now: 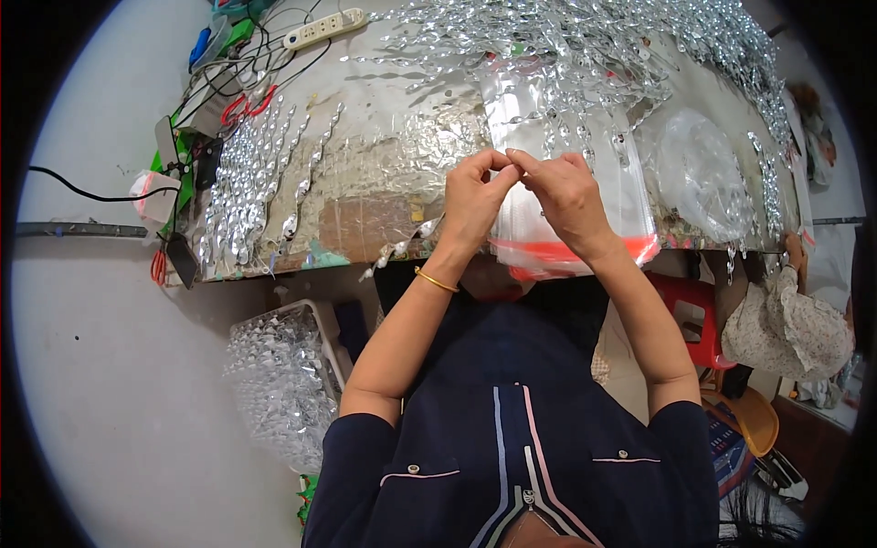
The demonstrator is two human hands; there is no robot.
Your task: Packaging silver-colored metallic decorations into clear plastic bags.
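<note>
My left hand [474,196] and my right hand [568,194] meet at their fingertips above the table. Thumb and forefinger of each are pinched together, and what they hold is too small and covered to make out. A twisted silver strand [399,249] comes out from beneath my left wrist and reaches past the table edge; its other end is hidden. Below my right hand lies a stack of clear plastic bags [630,205] with red-orange bands along the near end. Several silver twisted strands [585,128] lie over the bags' far part.
Rows of silver strands [239,183] cover the table's left, by red-handled scissors [248,105]. A power strip [324,29] with cables lies behind. A big silver heap [639,36] spreads at the back. At right are a crumpled clear bag [703,173] and another person's hand [795,251].
</note>
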